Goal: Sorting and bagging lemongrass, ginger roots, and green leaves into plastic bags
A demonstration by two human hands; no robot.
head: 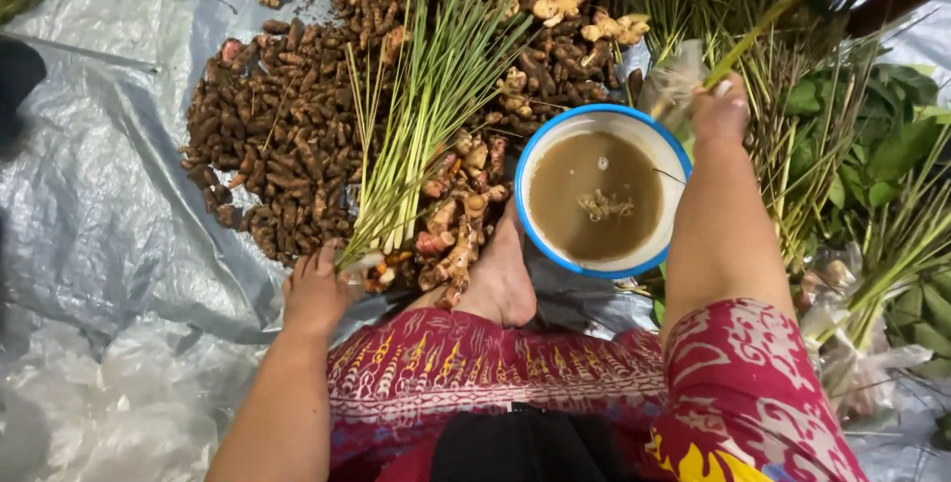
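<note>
Left hand [315, 289] is gripping the base of a lemongrass bundle [421, 115], which is fanning out over the brown root pile [287, 135] left of the blue-rimmed bowl [602, 190]. Right hand [719, 106] is clenching a single stalk [783, 1], just past the bowl's right rim. Judgement: keeping butt ends aligned and gripping low is stopping splay. Bare foot [500, 279] is resting beside the bowl.
</note>
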